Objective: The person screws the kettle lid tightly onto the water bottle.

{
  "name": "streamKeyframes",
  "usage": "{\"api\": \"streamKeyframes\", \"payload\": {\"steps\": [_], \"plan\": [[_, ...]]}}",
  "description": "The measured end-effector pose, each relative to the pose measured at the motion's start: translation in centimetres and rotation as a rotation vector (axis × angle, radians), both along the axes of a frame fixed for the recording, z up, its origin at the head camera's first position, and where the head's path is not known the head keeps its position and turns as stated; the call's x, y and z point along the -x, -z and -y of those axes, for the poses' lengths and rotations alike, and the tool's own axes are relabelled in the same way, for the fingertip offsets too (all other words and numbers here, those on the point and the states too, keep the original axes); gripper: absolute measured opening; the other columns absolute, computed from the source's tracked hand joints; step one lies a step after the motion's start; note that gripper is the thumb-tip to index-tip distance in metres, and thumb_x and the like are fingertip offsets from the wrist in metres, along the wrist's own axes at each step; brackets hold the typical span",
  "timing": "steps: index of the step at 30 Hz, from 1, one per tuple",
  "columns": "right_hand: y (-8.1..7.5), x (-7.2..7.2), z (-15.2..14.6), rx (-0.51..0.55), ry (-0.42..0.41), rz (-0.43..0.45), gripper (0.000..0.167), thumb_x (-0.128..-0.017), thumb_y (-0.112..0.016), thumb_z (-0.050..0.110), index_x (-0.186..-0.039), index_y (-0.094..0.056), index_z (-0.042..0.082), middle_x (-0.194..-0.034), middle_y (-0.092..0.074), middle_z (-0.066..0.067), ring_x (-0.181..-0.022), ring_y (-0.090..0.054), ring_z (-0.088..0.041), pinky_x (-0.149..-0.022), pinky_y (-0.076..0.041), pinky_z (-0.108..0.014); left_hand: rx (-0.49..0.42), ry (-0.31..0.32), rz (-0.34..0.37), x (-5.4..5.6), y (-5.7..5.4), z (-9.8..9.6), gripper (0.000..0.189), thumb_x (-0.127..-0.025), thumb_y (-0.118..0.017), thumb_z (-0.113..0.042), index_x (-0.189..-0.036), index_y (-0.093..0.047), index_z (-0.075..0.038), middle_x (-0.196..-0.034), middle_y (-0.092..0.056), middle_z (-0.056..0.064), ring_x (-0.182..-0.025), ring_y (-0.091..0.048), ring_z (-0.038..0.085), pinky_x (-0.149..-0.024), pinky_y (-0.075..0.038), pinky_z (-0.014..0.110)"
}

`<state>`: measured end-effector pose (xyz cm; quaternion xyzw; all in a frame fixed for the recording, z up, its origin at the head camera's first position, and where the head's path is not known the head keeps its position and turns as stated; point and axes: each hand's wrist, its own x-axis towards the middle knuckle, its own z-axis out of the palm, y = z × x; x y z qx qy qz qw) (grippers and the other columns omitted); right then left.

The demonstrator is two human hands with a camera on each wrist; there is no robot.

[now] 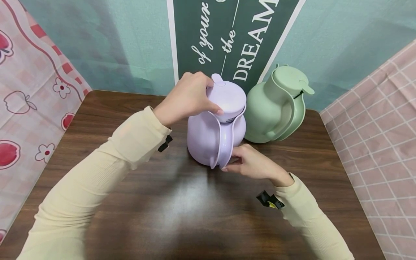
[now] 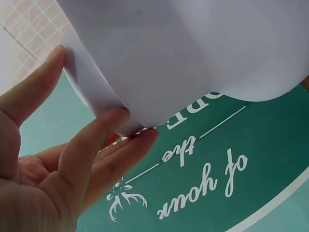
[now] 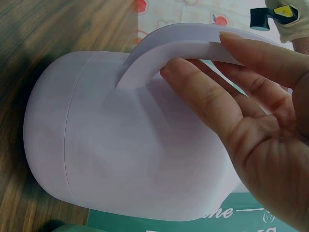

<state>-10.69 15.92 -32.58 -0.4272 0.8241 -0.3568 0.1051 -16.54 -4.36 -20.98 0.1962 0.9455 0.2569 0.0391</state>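
Note:
A lilac thermos jug (image 1: 203,139) stands on the dark wooden table, its handle (image 1: 225,144) turned toward me. My left hand (image 1: 190,95) grips the jug's round lid (image 1: 227,97) from the left side, thumb at the front edge. In the left wrist view its fingers curl around the lid's rim (image 2: 91,79). Low on the handle, my right hand (image 1: 251,162) holds on from the right. The right wrist view shows the thumb and fingers of that hand (image 3: 260,111) on either side of the handle (image 3: 188,50).
A green thermos jug (image 1: 263,112) stands close behind the lilac one on the right. Behind both hangs a dark green banner (image 1: 208,43) with white lettering. A fruit-patterned cloth (image 1: 32,108) borders the table (image 1: 182,224) on the left, a pink checked one (image 1: 383,144) on the right.

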Motion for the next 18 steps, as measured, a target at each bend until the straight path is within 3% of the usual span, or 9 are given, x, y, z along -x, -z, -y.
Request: {"api": "streamKeyframes", "payload": {"steps": [9, 18], "plan": [[-0.06, 0.01, -0.01, 0.0, 0.003, 0.009, 0.012, -0.077, -0.072, 0.007, -0.088, -0.067, 0.009, -0.08, -0.064, 0.008, -0.074, -0.055, -0.006, -0.07, -0.045, -0.025, 0.038, -0.029, 0.045, -0.17, -0.62, -0.5, 0.042, -0.068, -0.08, -0.031, -0.063, -0.045, -0.008, -0.062, -0.033, 0.001, -0.063, -0.035, 0.017, -0.052, -0.028, 0.024], [-0.07, 0.01, -0.05, 0.006, 0.001, -0.002, 0.012, -0.077, -0.072, 0.006, -0.087, -0.067, 0.007, -0.079, -0.063, 0.01, -0.073, -0.055, -0.005, -0.069, -0.045, -0.024, 0.045, -0.007, 0.047, 0.27, -0.59, -0.29, 0.034, -0.069, -0.079, -0.028, -0.068, -0.054, -0.006, -0.067, -0.043, 0.003, -0.071, -0.04, 0.019, -0.057, -0.032, 0.026]]}}
